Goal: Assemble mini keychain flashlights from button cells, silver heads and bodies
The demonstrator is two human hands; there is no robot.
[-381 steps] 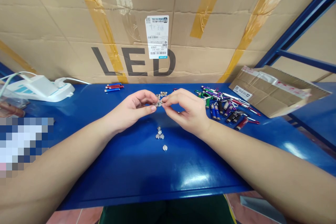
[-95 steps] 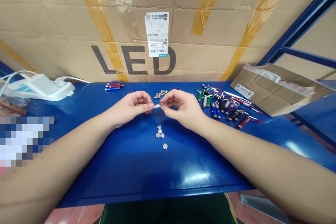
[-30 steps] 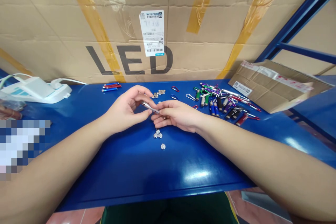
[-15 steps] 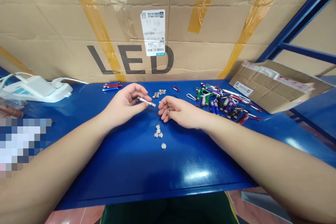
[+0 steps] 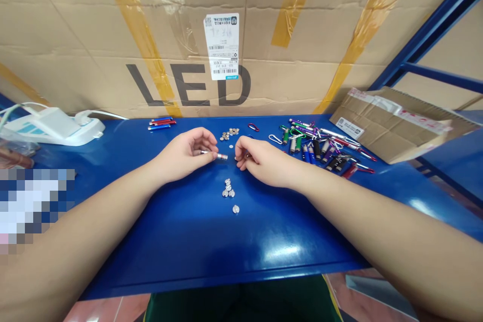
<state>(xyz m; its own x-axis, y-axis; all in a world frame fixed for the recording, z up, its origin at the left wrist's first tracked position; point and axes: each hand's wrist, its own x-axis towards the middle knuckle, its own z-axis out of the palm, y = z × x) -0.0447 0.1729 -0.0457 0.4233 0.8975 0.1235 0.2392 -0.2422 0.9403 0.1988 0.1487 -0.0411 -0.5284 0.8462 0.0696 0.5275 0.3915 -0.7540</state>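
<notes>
Fingers on the left hand (image 5: 183, 153) are curling in and pinching a slim metal keychain light (image 5: 214, 155), which is lying crosswise, with its silver tip pointing toward the other hand. Fingers on the right hand (image 5: 264, 159) are bending down near the table, and something small and dark may be tucked at the fingertips (image 5: 244, 155), but honestly I can't tell from this view whether they're gripping it.

The two hands are working close together over a blue metal workbench (image 5: 226, 282), just in front of a small pile of button cells (image 5: 228, 134). A few more button cells (image 5: 227, 187) are sitting in a little cluster nearer the person, with a single one (image 5: 236, 209) lying apart below them.

As for what's done and what's left, the big heap of keychain lights and carabiners (image 5: 319, 148) on the right is clearly the larger lot, while only three lights (image 5: 161, 124) are lying off on the left by themselves. Most of the button cells are also staying together in the pile, so the bulk of the small parts is sitting in those loose groups. A torn cardboard mailer (image 5: 388, 131) is lying past the heap.
</notes>
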